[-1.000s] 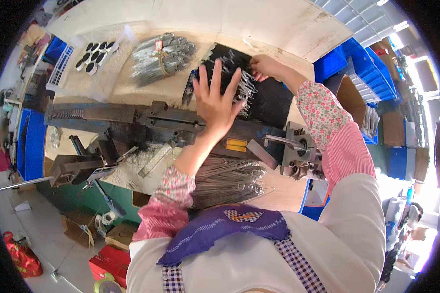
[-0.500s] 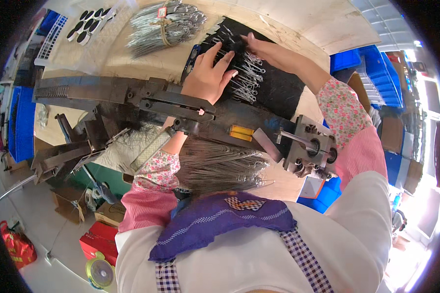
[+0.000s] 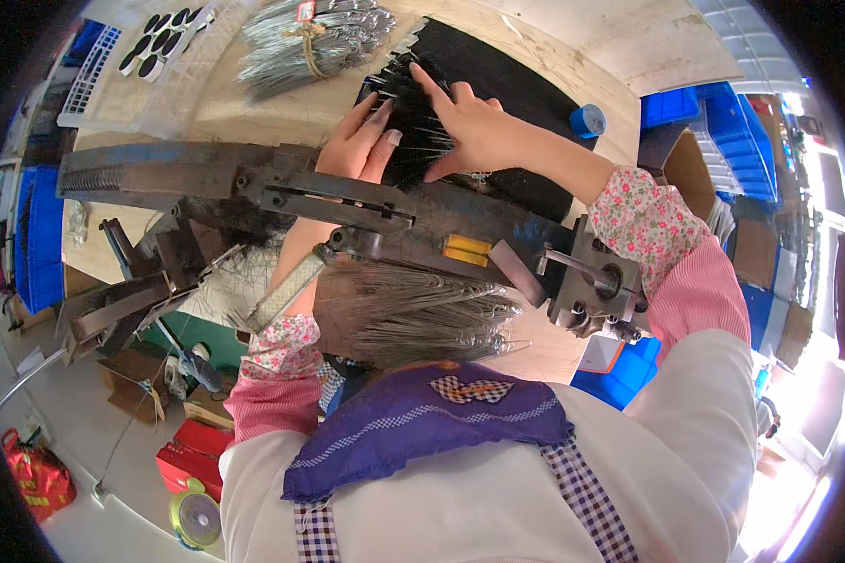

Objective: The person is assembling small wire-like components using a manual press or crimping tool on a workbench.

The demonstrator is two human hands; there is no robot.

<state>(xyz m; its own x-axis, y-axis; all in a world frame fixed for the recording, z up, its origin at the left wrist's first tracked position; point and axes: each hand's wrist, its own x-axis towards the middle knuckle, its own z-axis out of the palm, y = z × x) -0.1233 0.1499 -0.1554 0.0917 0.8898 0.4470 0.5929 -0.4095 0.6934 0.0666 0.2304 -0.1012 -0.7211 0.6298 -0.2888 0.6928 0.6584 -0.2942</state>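
Observation:
A bundle of twisted-wire brushes with black bristles (image 3: pixel 406 113) lies on a black mat (image 3: pixel 507 80) at the far side of the bench. My left hand (image 3: pixel 355 148) rests against the near left of the bundle, its fingers stretched out and thumb apart. Over the bundle's right side, my right hand (image 3: pixel 474 127) is spread, index finger reaching to the far bristles and thumb pointing back toward me. Most of the brushes' wire ends are hidden under the right hand. Wire tips stick out along the mat's far left edge.
A dark metal bench fixture (image 3: pixel 347 199) runs between me and the mat, with a clamp block (image 3: pixel 596 281) at its right end. Nearer lie loose looped wires (image 3: pixel 432 314). A tied wire bundle (image 3: pixel 314 42), a clear tray (image 3: pixel 192 84) and a blue round piece (image 3: pixel 587 121) surround the mat.
My right hand has moved left and spread its fingers over the brushes. My left hand has shifted slightly left. The looped wire ends seen before are now mostly covered, and the blue round piece shows.

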